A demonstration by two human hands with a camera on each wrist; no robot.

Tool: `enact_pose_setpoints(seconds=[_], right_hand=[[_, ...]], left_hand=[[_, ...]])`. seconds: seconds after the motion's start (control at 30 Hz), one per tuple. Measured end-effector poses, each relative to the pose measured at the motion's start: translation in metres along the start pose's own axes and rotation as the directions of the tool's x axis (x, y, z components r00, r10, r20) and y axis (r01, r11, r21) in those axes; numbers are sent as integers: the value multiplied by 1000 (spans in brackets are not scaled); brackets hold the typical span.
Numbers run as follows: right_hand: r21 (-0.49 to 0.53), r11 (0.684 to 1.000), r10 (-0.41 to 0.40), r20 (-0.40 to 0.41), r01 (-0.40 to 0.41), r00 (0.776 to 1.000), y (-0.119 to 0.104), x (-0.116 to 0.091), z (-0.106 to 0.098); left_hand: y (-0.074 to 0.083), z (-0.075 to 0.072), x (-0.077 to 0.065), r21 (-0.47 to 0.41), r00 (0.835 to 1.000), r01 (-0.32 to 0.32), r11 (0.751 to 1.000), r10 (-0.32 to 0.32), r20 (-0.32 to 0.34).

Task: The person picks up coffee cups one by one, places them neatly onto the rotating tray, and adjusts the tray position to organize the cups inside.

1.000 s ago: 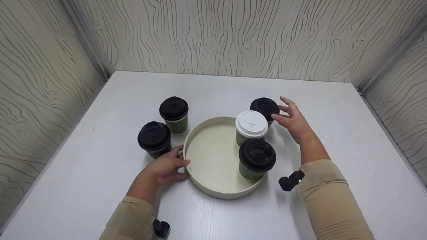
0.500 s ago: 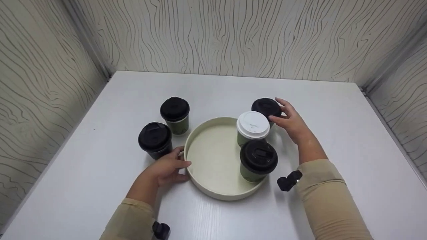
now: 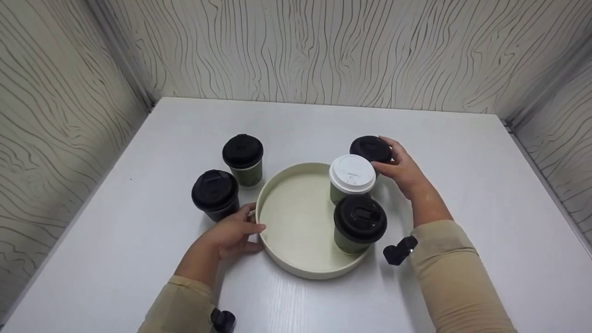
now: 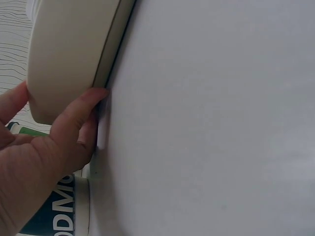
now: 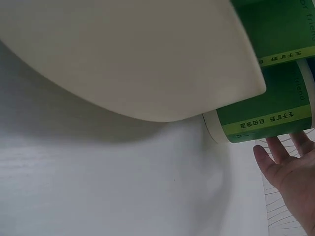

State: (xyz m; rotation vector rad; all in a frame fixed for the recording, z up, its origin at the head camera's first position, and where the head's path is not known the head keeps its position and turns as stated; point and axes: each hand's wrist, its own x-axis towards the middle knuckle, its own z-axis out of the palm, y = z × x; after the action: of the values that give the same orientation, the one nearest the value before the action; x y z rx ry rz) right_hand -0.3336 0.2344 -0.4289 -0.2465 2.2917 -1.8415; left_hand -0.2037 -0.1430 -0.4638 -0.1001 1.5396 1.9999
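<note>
A round cream tray (image 3: 296, 231) lies on the white table, its left rim gripped by my left hand (image 3: 231, 233). In the left wrist view the thumb and fingers (image 4: 74, 118) pinch the tray wall (image 4: 69, 54). On the tray's right side stand a white-lidded paper coffee cup (image 3: 352, 173) and a black-lidded one (image 3: 360, 219). Behind them, a second black-lidded coffee cup (image 3: 370, 148) stands outside the tray. My right hand (image 3: 404, 171) holds that cup from the right, thumb in front and fingers behind. The right wrist view shows its green sleeve (image 5: 268, 120) beside the fingers.
Two more black-lidded cups stand left of the tray, one at the back (image 3: 243, 159) and one nearer (image 3: 216, 194), right by my left hand. Wood-patterned panels (image 3: 296, 51) enclose the table at the back and sides.
My right hand has moved in to the left and closed its fingers and thumb around the rear black-lidded cup. The left hand keeps its grip on the tray.
</note>
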Motion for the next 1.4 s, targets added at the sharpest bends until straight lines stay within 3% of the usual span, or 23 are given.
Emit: enact_pose_setpoints(seconds=[0.3, 0.63, 0.93, 1.4], right_hand=[[26, 999, -47, 28, 46, 999, 3, 2, -1], [-32, 996, -85, 31, 86, 996, 7, 4, -5], [-20, 996, -84, 24, 85, 996, -9, -5, 2], [-38, 993, -115, -22, 114, 993, 11, 1, -6]], left_hand=[[0, 1, -1, 7, 1000, -6, 1000, 6, -1], [-1, 1, 0, 0, 1000, -13, 1000, 13, 11], [0, 1, 0, -4, 1000, -3, 1000, 3, 3], [0, 0, 1, 37, 1000, 2, 999, -1, -8]])
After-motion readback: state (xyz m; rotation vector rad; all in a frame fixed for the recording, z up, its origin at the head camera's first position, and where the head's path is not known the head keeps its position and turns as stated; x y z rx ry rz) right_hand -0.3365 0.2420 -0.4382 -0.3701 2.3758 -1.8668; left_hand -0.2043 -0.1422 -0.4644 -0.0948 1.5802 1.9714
